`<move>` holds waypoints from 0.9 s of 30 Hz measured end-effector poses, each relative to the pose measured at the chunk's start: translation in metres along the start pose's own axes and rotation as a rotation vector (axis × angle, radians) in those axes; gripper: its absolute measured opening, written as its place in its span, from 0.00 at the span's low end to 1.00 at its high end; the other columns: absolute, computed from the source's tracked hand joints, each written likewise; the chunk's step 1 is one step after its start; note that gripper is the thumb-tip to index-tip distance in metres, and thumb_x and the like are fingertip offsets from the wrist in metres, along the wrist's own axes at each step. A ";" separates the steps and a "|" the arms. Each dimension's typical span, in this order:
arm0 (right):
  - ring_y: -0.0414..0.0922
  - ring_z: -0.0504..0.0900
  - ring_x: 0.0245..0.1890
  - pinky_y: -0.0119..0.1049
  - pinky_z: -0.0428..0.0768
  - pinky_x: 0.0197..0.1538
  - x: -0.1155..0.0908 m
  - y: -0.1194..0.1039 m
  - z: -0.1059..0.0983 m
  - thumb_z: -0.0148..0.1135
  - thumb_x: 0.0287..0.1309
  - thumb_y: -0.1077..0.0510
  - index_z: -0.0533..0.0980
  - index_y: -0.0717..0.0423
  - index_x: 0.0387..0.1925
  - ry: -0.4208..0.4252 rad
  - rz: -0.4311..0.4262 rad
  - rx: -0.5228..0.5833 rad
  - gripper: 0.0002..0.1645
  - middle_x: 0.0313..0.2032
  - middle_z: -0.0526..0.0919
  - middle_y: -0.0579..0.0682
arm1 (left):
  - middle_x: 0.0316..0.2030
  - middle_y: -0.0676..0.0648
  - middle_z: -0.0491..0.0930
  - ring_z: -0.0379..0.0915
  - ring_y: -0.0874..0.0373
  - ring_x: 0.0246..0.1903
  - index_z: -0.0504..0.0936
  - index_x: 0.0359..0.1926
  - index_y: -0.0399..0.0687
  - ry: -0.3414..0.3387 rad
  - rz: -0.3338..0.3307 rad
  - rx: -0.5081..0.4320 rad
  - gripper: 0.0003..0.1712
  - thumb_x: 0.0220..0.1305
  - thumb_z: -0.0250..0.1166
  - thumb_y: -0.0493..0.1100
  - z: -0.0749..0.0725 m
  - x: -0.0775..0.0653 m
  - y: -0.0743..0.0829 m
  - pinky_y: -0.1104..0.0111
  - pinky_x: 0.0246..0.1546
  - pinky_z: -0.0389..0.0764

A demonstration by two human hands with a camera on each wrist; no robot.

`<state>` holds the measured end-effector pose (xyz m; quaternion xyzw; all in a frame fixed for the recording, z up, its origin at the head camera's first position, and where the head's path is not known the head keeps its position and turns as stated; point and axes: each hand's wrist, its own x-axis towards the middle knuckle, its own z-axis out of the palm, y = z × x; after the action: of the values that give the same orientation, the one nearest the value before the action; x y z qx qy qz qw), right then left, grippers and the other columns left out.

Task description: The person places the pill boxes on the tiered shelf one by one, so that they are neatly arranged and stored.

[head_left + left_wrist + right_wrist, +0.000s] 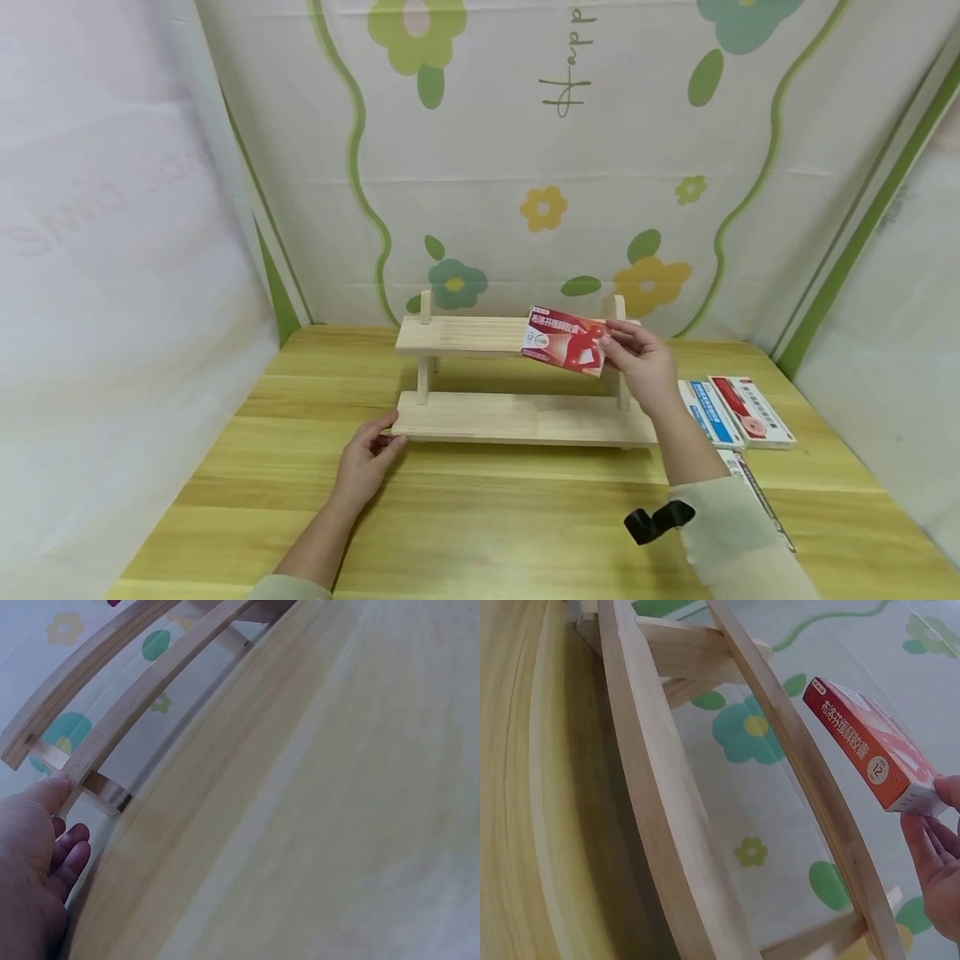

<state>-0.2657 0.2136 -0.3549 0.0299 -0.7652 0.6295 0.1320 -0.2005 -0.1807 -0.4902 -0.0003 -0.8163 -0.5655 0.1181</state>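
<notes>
Pinched a red-and-white cardboard box [561,340] in right hand [648,368] and two-tier pale-wood rack [517,415] in left hand [366,460], near white cartons [753,412] on yellow-wood table [510,517] before flowered cloth [480,150].

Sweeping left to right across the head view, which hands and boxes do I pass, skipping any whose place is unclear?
Left hand → held red box → right hand → blue-and-white box → red-and-white box.
</notes>
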 end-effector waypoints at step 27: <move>0.45 0.85 0.43 0.34 0.85 0.43 0.054 -0.019 0.108 0.61 0.66 0.56 0.74 0.53 0.63 -0.245 0.140 0.042 0.24 0.59 0.78 0.59 | 0.56 0.40 0.77 0.75 0.59 0.43 0.77 0.62 0.43 0.005 -0.002 -0.006 0.26 0.63 0.68 0.41 0.000 -0.001 0.002 0.79 0.44 0.77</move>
<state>-0.3310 0.1116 -0.3423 0.0558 -0.7625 0.6445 -0.0071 -0.1995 -0.1799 -0.4883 0.0016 -0.8144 -0.5679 0.1195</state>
